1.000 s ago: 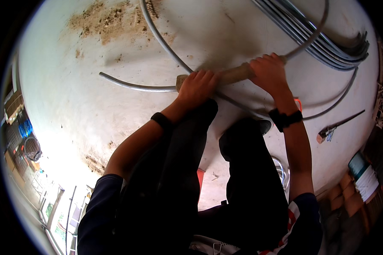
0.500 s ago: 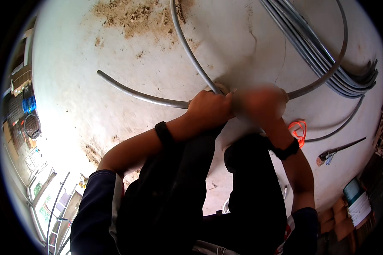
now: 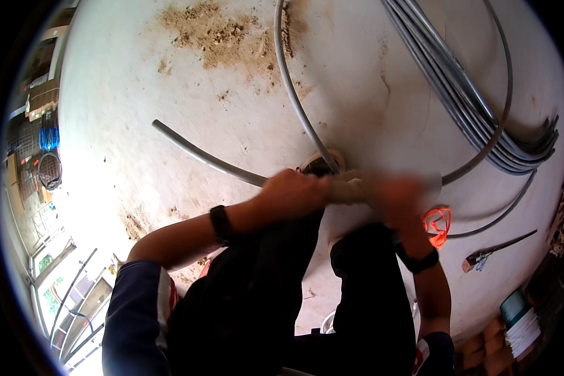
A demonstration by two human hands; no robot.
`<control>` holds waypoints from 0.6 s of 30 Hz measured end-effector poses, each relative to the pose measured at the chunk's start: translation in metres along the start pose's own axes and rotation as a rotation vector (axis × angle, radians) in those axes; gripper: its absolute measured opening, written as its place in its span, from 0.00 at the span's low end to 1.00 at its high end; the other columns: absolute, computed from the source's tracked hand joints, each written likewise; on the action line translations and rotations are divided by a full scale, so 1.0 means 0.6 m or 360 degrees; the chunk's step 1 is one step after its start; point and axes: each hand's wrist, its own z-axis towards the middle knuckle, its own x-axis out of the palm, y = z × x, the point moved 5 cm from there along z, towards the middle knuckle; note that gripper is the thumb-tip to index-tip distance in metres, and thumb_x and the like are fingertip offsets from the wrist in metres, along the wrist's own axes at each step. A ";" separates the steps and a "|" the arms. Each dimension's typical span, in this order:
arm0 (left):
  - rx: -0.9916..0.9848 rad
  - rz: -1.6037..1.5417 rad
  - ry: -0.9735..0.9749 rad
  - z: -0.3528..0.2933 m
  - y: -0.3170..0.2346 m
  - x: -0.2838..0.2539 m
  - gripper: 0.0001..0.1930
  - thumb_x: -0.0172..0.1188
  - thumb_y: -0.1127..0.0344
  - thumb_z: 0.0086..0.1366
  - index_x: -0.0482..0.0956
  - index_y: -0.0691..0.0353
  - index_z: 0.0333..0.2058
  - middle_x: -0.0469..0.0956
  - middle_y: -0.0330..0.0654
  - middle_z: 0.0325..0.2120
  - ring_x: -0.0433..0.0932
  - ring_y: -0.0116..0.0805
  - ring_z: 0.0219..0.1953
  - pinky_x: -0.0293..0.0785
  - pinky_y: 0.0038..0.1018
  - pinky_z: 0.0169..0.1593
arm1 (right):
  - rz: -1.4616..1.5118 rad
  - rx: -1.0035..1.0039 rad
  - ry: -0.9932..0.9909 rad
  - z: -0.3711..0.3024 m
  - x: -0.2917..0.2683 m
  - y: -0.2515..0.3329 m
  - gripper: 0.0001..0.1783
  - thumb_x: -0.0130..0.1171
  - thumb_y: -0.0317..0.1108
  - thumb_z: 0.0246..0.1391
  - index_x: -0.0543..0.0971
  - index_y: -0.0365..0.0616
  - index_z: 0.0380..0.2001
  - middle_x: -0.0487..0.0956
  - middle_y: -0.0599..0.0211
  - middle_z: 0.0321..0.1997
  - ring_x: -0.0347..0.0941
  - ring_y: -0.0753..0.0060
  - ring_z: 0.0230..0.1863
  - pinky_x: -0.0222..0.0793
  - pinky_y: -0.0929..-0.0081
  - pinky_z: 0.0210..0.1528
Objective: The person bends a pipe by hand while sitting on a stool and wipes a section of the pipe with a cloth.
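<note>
A grey pipe (image 3: 203, 160) runs crosswise in front of my knees, its free end at the left. My left hand (image 3: 288, 197) is closed around it above my left knee. My right hand (image 3: 398, 200), smeared by motion, looks closed on the same line farther right, where the pipe comes out again and bends up. Between the hands shows a creased tan, cloth-like piece (image 3: 348, 190); how it sits on the pipe is unclear. Behind it, a second length of grey pipe (image 3: 291, 88) comes down to my brown shoe (image 3: 323, 163).
Several grey pipes lie bundled (image 3: 457, 81) at the upper right. Orange cord (image 3: 438, 225) is beside my right wrist, with a long dark tool (image 3: 498, 250) beyond. Loose sand (image 3: 222, 34) covers the floor ahead. Cardboard boxes (image 3: 492, 348) stand at lower right.
Both hands have come closer to me and moved apart, uncovering the tan piece between them. The pipe has come along with them. The view has shifted slightly.
</note>
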 end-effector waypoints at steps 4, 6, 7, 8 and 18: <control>0.0081 0.0055 0.0005 0.047 -0.036 -0.012 0.05 0.52 0.65 0.60 0.71 0.59 0.31 0.74 0.39 0.18 0.77 0.35 0.18 0.71 0.30 0.20 | 0.0192 0.0051 -0.0004 0.044 -0.018 0.039 0.05 0.59 0.32 0.41 0.76 0.45 0.25 0.72 0.61 0.21 0.70 0.57 0.23 0.62 0.60 0.26; 0.0137 0.0086 -0.0088 0.040 -0.035 -0.022 0.06 0.53 0.64 0.60 0.71 0.59 0.30 0.73 0.38 0.19 0.76 0.34 0.19 0.71 0.30 0.21 | 0.0200 0.0029 -0.0026 0.024 0.001 0.020 0.04 0.58 0.32 0.41 0.76 0.45 0.23 0.71 0.61 0.19 0.69 0.57 0.22 0.62 0.60 0.25; 0.0210 0.0121 -0.0192 0.026 -0.032 -0.029 0.07 0.54 0.63 0.59 0.70 0.59 0.29 0.72 0.37 0.19 0.76 0.33 0.20 0.71 0.29 0.22 | 0.0196 0.0012 -0.0046 0.001 0.016 0.012 0.04 0.58 0.32 0.41 0.76 0.46 0.22 0.71 0.61 0.19 0.69 0.56 0.22 0.62 0.60 0.25; 0.0279 0.0159 -0.0314 0.015 -0.022 -0.036 0.08 0.55 0.61 0.59 0.70 0.59 0.28 0.71 0.36 0.20 0.75 0.32 0.21 0.72 0.28 0.22 | 0.0176 0.0004 -0.0034 -0.009 0.017 -0.001 0.05 0.59 0.33 0.41 0.76 0.45 0.23 0.71 0.61 0.20 0.69 0.56 0.23 0.62 0.60 0.26; 0.0221 0.0036 -0.0094 0.038 -0.037 -0.015 0.07 0.54 0.65 0.60 0.67 0.60 0.28 0.71 0.39 0.19 0.75 0.33 0.17 0.69 0.29 0.19 | 0.0152 0.0108 -0.0025 -0.002 0.005 0.028 0.05 0.58 0.34 0.45 0.76 0.47 0.22 0.72 0.65 0.20 0.70 0.61 0.22 0.64 0.63 0.25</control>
